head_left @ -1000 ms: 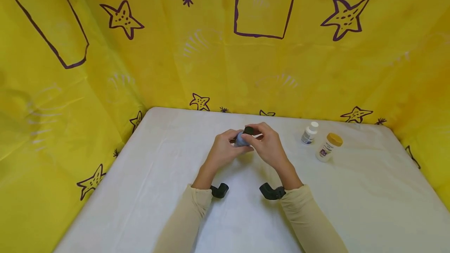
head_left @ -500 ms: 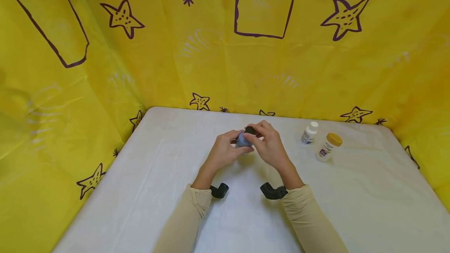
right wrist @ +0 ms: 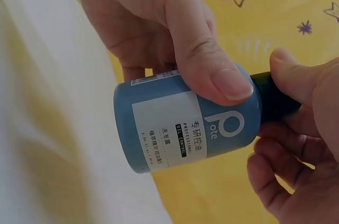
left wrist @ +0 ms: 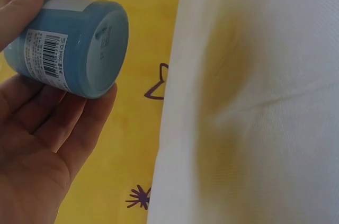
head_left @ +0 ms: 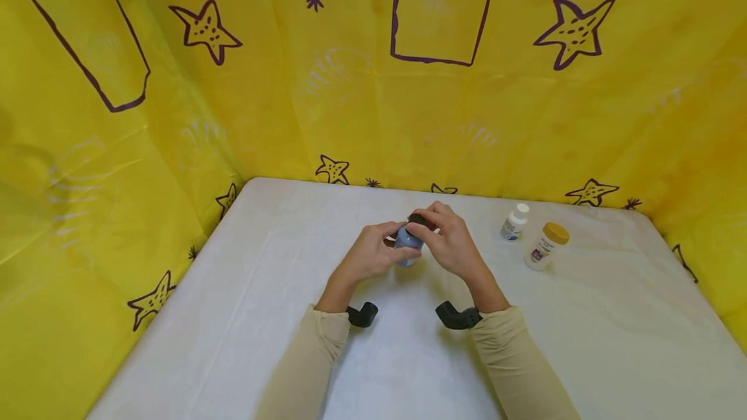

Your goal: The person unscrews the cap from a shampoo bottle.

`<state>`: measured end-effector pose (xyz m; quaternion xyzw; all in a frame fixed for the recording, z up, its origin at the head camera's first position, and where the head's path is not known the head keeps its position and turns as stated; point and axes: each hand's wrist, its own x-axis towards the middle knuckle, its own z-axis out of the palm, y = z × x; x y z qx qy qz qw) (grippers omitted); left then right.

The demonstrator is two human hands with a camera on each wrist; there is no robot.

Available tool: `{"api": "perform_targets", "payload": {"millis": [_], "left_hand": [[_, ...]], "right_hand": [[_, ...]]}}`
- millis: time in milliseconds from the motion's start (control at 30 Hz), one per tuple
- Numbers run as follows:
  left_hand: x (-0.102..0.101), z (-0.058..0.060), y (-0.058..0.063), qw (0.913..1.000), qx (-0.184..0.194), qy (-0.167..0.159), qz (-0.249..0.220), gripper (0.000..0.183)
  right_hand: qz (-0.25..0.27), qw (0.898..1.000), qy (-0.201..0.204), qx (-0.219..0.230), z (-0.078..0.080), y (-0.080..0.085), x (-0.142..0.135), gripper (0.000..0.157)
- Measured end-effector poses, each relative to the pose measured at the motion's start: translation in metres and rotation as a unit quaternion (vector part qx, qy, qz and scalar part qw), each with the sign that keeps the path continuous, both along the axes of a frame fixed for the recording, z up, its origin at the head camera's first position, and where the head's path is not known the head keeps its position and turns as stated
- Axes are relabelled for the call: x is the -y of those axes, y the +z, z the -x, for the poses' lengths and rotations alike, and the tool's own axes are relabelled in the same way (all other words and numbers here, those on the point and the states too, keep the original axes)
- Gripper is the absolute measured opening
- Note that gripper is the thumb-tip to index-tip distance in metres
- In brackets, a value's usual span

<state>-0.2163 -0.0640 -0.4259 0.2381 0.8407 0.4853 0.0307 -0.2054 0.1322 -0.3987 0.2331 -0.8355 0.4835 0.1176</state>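
A blue shampoo bottle (head_left: 408,238) with a white label and a dark cap (head_left: 417,219) is held off the table between both hands, near the middle of the head view. My left hand (head_left: 371,250) grips the body, its thumb (right wrist: 233,83) lying across the side by the label. My right hand (head_left: 452,243) pinches the cap between thumb and fingers, as the right wrist view shows. From the left wrist view, the bottle's round base (left wrist: 107,49) is visible, raised from the table. Whether the cap is loose on the neck cannot be told.
A small white bottle (head_left: 515,223) and a white bottle with an orange-yellow lid (head_left: 546,247) stand to the right of my hands on the white-covered table (head_left: 233,342). Yellow cloth (head_left: 350,109) with drawn starfish hangs at the back and sides.
The bottle has shifted slightly right and nearer, and more of its lower body shows beneath my left thumb. My right fingers have changed position a little on the cap; both hands keep their holds.
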Motion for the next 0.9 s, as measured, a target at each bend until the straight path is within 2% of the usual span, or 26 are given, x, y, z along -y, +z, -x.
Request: {"api": "perform_targets", "payload": {"millis": [400, 667, 900], "left_hand": [[0.003, 0.002, -0.003, 0.9991, 0.026, -0.030, -0.015, 0.049], [0.005, 0.002, 0.001, 0.9957, 0.043, -0.073, -0.037, 0.041], [0.003, 0.001, 0.003, 0.9959, 0.046, -0.069, -0.035, 0.046]], "right_hand": [[0.003, 1.000, 0.010, 0.007, -0.003, 0.000, -0.001, 0.014], [0.021, 0.996, 0.084, 0.033, 0.000, 0.004, -0.011, 0.019], [-0.004, 0.993, 0.100, 0.056, 0.001, 0.008, -0.018, 0.027]]}}
